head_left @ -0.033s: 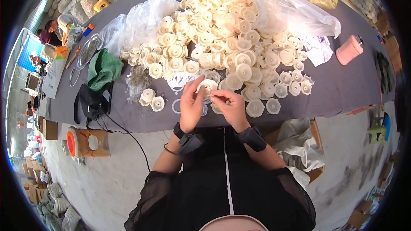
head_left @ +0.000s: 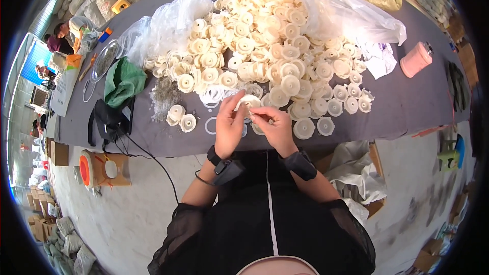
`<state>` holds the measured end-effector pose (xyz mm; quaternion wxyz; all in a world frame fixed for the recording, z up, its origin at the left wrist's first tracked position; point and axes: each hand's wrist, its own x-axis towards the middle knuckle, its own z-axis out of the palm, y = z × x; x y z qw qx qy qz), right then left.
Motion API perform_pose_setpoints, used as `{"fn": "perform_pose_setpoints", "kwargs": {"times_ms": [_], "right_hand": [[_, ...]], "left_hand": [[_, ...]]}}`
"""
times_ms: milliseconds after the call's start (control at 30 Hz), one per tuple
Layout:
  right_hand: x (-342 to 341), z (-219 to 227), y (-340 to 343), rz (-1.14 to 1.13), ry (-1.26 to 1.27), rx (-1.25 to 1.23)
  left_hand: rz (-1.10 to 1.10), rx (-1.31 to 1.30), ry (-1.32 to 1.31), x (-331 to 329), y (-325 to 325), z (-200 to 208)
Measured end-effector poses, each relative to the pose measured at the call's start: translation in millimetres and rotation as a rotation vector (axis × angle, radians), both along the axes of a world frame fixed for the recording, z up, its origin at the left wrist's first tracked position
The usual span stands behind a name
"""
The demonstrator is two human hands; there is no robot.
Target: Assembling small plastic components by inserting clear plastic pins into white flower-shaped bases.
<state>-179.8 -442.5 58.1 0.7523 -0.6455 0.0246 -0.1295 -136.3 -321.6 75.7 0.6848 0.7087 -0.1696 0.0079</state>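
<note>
Near the table's front edge my left hand (head_left: 229,130) grips a cream round plastic part (head_left: 249,100) between thumb and fingers. My right hand (head_left: 276,128) is closed in a pinch at the part's near side; whatever small piece its fingertips hold is too small to make out. Just beyond my hands spreads a large heap of similar cream plastic parts (head_left: 289,84). Flat white rings (head_left: 211,97) lie beside my left fingers, and a loose clear ring (head_left: 210,126) rests by that wrist. Further left sits a scatter of tiny clear pieces (head_left: 164,99), with a few cream parts (head_left: 188,122) close by.
Plastic bags (head_left: 178,18) edge the heap. To the left are a green cloth bag (head_left: 125,82) and a black pouch (head_left: 109,122) with a cable running down. A pink thread cone (head_left: 416,60) stands right. Below is an orange-and-tan stool (head_left: 104,169). People work at far left.
</note>
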Motion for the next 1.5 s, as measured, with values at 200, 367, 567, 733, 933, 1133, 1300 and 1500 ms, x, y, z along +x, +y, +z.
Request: {"fn": "perform_pose_setpoints", "kwargs": {"times_ms": [200, 367, 567, 733, 933, 1133, 1300, 1500], "right_hand": [[-0.8, 2.4, -3.3, 0.017, 0.048, 0.022], [-0.8, -5.3, -8.7, 0.055, 0.089, -0.044], [5.6, -6.2, -8.5, -0.026, -0.088, 0.006], [1.6, -7.7, -14.6, 0.137, 0.001, 0.098], [4.3, -19.3, -14.6, 0.155, -0.072, 0.124], [9.2, -19.2, -25.8, 0.089, 0.043, 0.431], [6.8, -34.7, -50.1, 0.071, 0.118, 1.084], [3.1, -41.9, -62.3, 0.168, 0.044, 1.124]], "left_hand": [[-0.014, 0.087, 0.013, -13.3, 1.1, 15.7], [-0.064, 0.058, -0.073, -11.8, 3.3, 9.8], [-0.088, -0.027, 0.036, -15.0, 8.0, 8.2], [-0.104, -0.074, 0.08, -25.1, 3.8, 12.0], [-0.125, -0.122, 0.165, -27.3, 0.6, 11.8], [-0.049, 0.08, -0.012, -6.4, 16.9, -5.2], [-0.032, 0.56, -0.37, 0.6, 19.1, -38.8], [-0.088, 0.575, -0.553, 51.8, -11.7, -36.2]]}}
